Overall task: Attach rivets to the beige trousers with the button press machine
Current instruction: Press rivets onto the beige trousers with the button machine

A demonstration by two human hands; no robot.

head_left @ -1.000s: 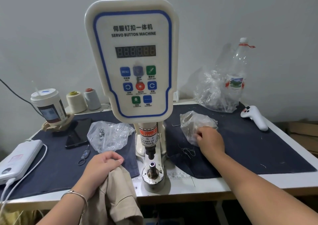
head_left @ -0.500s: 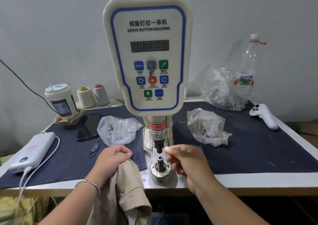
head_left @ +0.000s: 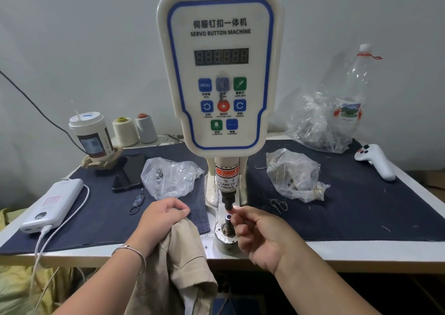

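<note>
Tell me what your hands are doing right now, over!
Left hand grips the trousers by the table edge. Right hand fingertips at the press head, maybe pinching a rivet. Nothing blocking.

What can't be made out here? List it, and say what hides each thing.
All from the head view:
- Any rivet in the right hand: too small, covered by its fingertips at the machine's punch.
- Most of the beige trousers: cut off by the bottom edge.
- Contents of the right plastic bag: blurred by crumpled film.
- Display digits: unlit.
</note>
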